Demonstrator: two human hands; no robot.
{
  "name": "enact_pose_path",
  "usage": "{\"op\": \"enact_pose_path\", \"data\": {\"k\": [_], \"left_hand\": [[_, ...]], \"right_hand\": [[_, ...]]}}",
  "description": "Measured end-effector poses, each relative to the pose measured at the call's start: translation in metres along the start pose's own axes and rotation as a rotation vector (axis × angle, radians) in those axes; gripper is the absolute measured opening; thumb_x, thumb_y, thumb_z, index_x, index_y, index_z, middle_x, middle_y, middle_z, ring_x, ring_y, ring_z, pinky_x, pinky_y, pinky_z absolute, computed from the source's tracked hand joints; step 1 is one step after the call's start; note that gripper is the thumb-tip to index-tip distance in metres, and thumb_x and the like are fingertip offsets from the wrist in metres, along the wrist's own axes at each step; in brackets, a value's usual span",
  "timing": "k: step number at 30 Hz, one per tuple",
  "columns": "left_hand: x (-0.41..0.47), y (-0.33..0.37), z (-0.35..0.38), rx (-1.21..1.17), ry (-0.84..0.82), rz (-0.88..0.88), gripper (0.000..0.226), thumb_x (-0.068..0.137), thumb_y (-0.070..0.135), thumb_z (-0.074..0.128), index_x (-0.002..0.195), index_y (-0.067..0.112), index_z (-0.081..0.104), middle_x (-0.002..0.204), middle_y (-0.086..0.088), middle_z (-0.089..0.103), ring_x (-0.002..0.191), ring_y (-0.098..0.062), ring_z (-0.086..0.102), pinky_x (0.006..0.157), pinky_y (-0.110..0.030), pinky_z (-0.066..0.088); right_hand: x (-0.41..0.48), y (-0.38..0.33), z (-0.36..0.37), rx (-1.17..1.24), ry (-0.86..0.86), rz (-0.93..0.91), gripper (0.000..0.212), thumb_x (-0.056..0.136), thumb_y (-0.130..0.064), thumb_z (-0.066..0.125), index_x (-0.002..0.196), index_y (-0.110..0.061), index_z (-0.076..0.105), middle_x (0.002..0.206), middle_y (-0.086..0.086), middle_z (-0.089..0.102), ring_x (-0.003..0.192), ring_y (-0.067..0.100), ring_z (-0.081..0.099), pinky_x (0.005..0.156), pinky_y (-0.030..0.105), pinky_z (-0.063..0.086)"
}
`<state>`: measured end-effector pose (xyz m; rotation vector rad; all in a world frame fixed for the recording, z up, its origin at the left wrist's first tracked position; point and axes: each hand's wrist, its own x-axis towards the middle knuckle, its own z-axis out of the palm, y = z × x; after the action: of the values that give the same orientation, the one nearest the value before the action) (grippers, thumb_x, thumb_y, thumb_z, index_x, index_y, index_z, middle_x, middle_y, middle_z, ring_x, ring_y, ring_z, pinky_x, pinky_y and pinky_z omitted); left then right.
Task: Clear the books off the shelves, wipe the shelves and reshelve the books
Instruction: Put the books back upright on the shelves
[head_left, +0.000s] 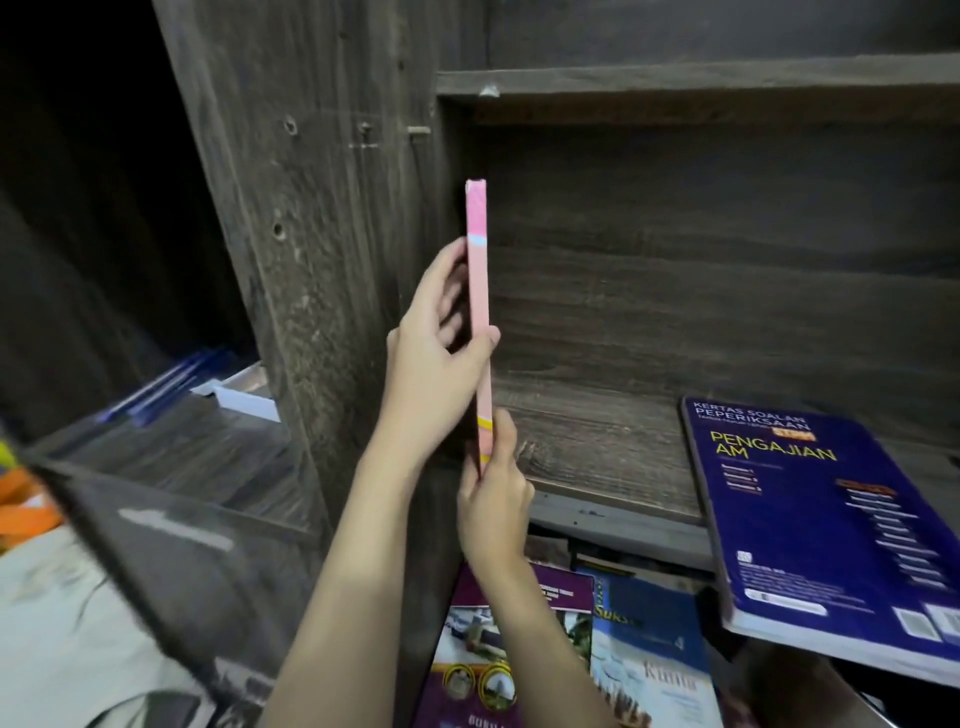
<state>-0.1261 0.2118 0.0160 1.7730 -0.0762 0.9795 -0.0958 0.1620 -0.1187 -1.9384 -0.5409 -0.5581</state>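
**A:** Where is the book right now?

**B:** The thin pink book with yellow bands (479, 312) stands upright, spine toward the camera. It is at the left end of the dark wooden shelf (597, 447), just beside the bookcase's upright side panel (322, 234). I cannot tell whether its lower edge rests on the board, because the right hand (493, 509) covers it.

**A:** And the grip?

**B:** The left hand (436, 358) holds the middle of the spine, thumb curled over the right side and fingers on the left. The right hand wraps its fingers round the bottom end.

**A:** Anything else on that shelf?

**B:** 1 dark blue paperback reading "PENGAJIAN AM" (810, 509) lies flat at the right. Its near end overhangs the front edge, and its near right corner is cut off by the frame.

**A:** And lower down?

**B:** 2 books lie flat there. A purple-covered book (467, 675) is partly hidden by the right forearm, and a pale blue book (649, 665) beside it has a blurred title.

**A:** And the left compartment?

**B:** Blue-edged items (161, 384) and a white box (244, 395), both blurred. An orange shape (26, 509) at the frame edge is too smeared to name.
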Motion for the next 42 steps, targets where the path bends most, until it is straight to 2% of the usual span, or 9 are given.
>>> {"op": "enact_pose_path", "data": {"k": [7,12,15,18,21,25,28,31,42], "left_hand": [[-0.003,-0.009,-0.001,-0.010,0.051,-0.023,0.070,0.077,-0.019,0.059,0.123,0.030,0.043,0.130,0.005,0.053,0.124,0.001,0.047,0.101,-0.017,0.042],[-0.003,-0.017,-0.004,0.029,0.111,-0.010,0.069,0.078,-0.020,0.055,0.132,0.022,0.044,0.131,0.003,0.053,0.120,0.007,0.049,0.096,-0.012,0.042],[-0.002,-0.026,-0.003,0.112,0.183,0.000,0.071,0.082,-0.020,0.047,0.143,0.015,0.039,0.133,-0.003,0.054,0.113,0.012,0.051,0.092,-0.010,0.044],[-0.003,-0.033,0.000,0.288,0.248,0.063,0.075,0.083,-0.011,0.045,0.149,0.019,0.027,0.138,-0.007,0.052,0.120,-0.014,0.056,0.104,-0.028,0.043],[-0.007,-0.034,0.004,0.466,0.312,0.141,0.074,0.082,-0.015,0.047,0.148,0.007,0.022,0.143,-0.017,0.044,0.125,-0.028,0.050,0.103,-0.005,0.027],[-0.012,-0.037,0.001,0.554,0.213,0.158,0.074,0.078,-0.020,0.044,0.146,0.002,0.025,0.151,-0.016,0.030,0.133,-0.013,0.032,0.103,0.000,0.018],[-0.017,-0.035,-0.001,0.658,0.094,0.057,0.074,0.081,-0.017,0.043,0.148,0.009,0.026,0.158,-0.001,0.013,0.128,-0.020,0.037,0.103,-0.025,0.031],[-0.017,-0.032,-0.001,0.778,-0.065,-0.054,0.085,0.081,-0.012,0.046,0.152,0.017,0.008,0.158,0.011,-0.013,0.128,-0.028,0.041,0.095,-0.042,0.043],[-0.020,-0.048,0.007,1.071,-0.258,-0.118,0.085,0.094,0.012,0.047,0.147,0.009,-0.020,0.136,0.003,-0.048,0.145,-0.017,-0.014,0.113,-0.028,0.014]], "right_hand": [[0.008,0.010,0.006,0.019,-0.262,0.087,0.067,0.094,-0.009,0.045,0.150,-0.022,0.011,0.131,0.020,0.055,0.103,0.047,0.055,0.081,0.045,0.041],[0.007,0.028,-0.003,0.129,-0.520,0.065,0.105,0.077,-0.005,0.059,0.140,-0.055,-0.008,0.148,0.006,0.041,0.117,0.038,0.055,0.094,0.042,0.047],[0.005,0.040,-0.001,0.164,-0.562,0.081,0.110,0.077,-0.007,0.069,0.145,-0.055,-0.002,0.151,-0.001,0.038,0.123,0.024,0.051,0.103,0.035,0.043],[0.007,0.042,0.007,0.135,-0.544,0.069,0.109,0.077,-0.011,0.075,0.147,-0.048,0.001,0.143,0.004,0.049,0.093,0.014,0.049,0.094,0.029,0.044],[0.009,0.040,0.012,0.084,-0.496,0.065,0.098,0.076,-0.012,0.075,0.151,-0.033,0.015,0.146,0.005,0.046,0.124,0.022,0.051,0.102,0.030,0.038],[0.011,0.044,0.022,0.042,-0.418,0.101,0.078,0.074,-0.017,0.076,0.142,-0.023,0.040,0.129,0.010,0.060,0.118,0.028,0.057,0.095,0.036,0.046],[0.011,0.044,0.028,0.008,-0.367,0.156,0.067,0.078,-0.023,0.073,0.138,-0.028,0.045,0.111,0.014,0.069,0.099,0.034,0.064,0.079,0.037,0.047],[0.014,0.044,0.030,-0.046,-0.357,0.112,0.064,0.083,-0.019,0.068,0.142,-0.023,0.046,0.127,0.010,0.062,0.114,0.029,0.060,0.090,0.032,0.044],[0.024,0.045,0.021,-0.164,-0.480,0.056,0.060,0.093,-0.014,0.045,0.150,-0.022,0.028,0.133,0.012,0.056,0.122,0.029,0.052,0.092,0.034,0.039]]}}
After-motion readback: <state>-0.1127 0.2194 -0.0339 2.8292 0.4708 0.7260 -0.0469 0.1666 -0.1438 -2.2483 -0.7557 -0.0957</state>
